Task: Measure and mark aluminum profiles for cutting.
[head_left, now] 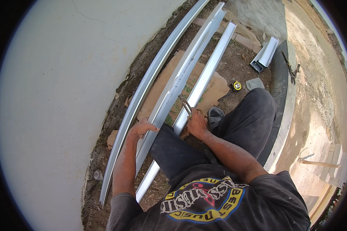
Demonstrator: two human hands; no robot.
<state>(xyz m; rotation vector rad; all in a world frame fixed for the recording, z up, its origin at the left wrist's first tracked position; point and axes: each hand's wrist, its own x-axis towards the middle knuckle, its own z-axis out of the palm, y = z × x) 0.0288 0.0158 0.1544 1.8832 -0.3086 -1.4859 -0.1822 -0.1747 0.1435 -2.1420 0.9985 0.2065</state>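
Observation:
My left hand [144,127] grips the middle silver metal channel [189,65], which slants away from me over my left leg. My right hand [197,124] is closed on the handles of a dark metal hand tool [185,102], like snips or pliers, whose head is at the right edge of that channel. Another long channel [135,106] lies to the left, and a third [209,70] runs beneath the tool, both on the ground. Brown cardboard [165,77] with green print is spread under the channels.
A white wall [58,107] fills the left. To the right are a yellow tape measure [236,86], a grey flat piece [255,83], short channel offcuts [264,54], and a concrete ledge [281,123] with a dark tool [291,69]. A hammer-like tool [316,163] lies beyond.

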